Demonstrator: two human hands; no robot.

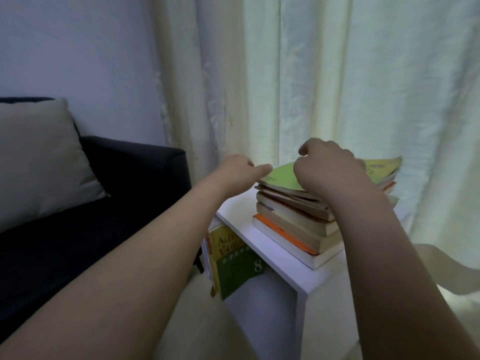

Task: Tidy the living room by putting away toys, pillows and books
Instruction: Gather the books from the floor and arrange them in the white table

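I see a stack of books (298, 219) on a white shelf (283, 258) by the curtain (337, 74). My right hand (330, 170), fingers curled, rests on the green top book (281, 175) (grip unclear). My left hand (240, 168) points fingers at its corner. A pillow (39, 157) leans on the dark sofa (124, 183).

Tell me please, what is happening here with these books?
A person is tidying books onto a white shelf unit beside a dark sofa. Both hands are at a stack of books lying on its top. The right hand, fingers curled, rests on the green book on top; the left hand touches that book's corner with extended fingers. More books stand in the compartment below, a green textbook in front. A beige pillow sits on the sofa.
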